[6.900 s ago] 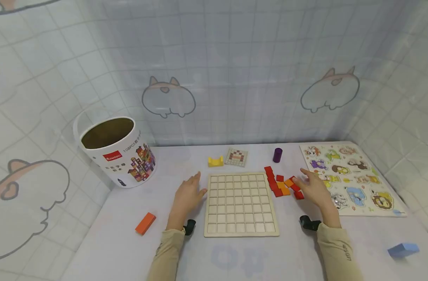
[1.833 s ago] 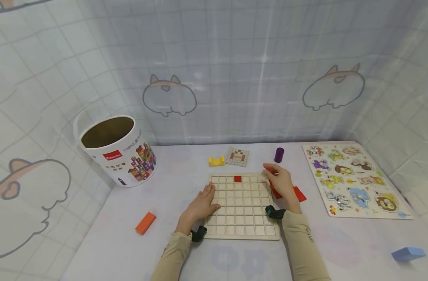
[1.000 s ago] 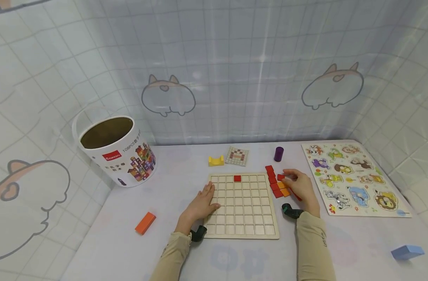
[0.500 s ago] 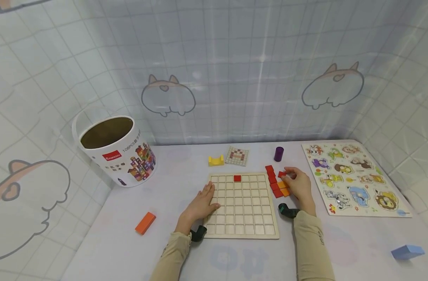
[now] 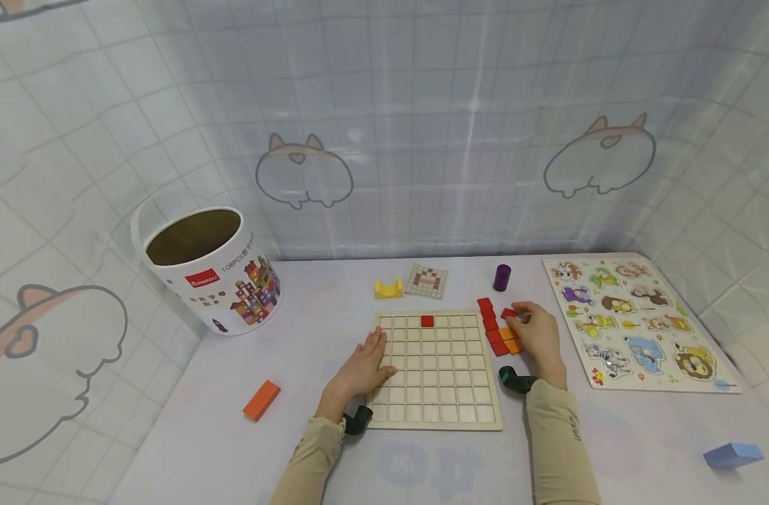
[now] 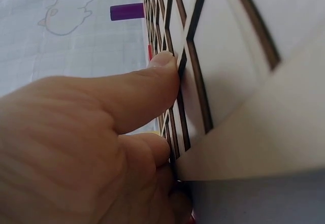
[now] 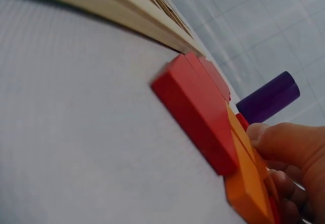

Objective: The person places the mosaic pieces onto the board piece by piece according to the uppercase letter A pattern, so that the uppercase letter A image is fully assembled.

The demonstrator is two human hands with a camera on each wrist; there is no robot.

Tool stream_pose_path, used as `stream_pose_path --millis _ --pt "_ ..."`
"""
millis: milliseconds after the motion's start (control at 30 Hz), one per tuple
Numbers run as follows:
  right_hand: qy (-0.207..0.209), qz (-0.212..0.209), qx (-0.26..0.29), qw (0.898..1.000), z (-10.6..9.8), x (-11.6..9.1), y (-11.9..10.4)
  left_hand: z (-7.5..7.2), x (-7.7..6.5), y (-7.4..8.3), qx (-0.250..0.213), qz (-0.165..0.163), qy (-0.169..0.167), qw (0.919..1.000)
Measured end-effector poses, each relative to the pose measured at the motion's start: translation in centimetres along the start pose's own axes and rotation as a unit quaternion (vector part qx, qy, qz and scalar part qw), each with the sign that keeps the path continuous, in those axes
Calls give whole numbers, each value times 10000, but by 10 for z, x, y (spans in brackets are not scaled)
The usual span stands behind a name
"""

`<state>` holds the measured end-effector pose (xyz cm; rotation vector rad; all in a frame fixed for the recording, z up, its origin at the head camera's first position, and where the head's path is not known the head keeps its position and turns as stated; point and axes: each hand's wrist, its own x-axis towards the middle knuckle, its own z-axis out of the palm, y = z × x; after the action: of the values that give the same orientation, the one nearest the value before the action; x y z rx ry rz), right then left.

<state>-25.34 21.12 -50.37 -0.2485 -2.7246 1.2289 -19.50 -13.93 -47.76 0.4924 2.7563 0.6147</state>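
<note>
A wooden grid board (image 5: 433, 372) lies in the middle of the table, with one red square tile (image 5: 427, 321) in its far row. My left hand (image 5: 360, 368) rests on the board's left edge, fingers straight; in the left wrist view its thumb (image 6: 162, 60) lies on the grid. To the right of the board are several red tiles (image 5: 490, 324) and orange tiles (image 5: 514, 345). There my right hand (image 5: 538, 340) pinches a red tile (image 5: 507, 313) between thumb and fingers. In the right wrist view the hand (image 7: 299, 153) partly hides that tile.
A small patterned grid card (image 5: 427, 281) and a yellow block (image 5: 389, 289) lie behind the board, a purple cylinder (image 5: 501, 278) behind the tiles. An animal puzzle board (image 5: 639, 326) is at right, a blue block (image 5: 734, 456) nearer. At left stand a bucket (image 5: 233, 280) and an orange block (image 5: 261, 401).
Since the earliest frame, a red tile has appeared on the board and my left hand has come onto its edge. My right hand has moved from the board's far corner to the tiles and taken one.
</note>
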Motion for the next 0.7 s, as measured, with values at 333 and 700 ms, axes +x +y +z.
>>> stream_pose_path --millis 333,700 --pt "68 67 252 9996 -6 -3 -12 0 0 -1 14 -52 -79 10000" --pt "-32 -847 701 9939 5 -5 -44 -1 2 -4 -20 80 -129 9999"
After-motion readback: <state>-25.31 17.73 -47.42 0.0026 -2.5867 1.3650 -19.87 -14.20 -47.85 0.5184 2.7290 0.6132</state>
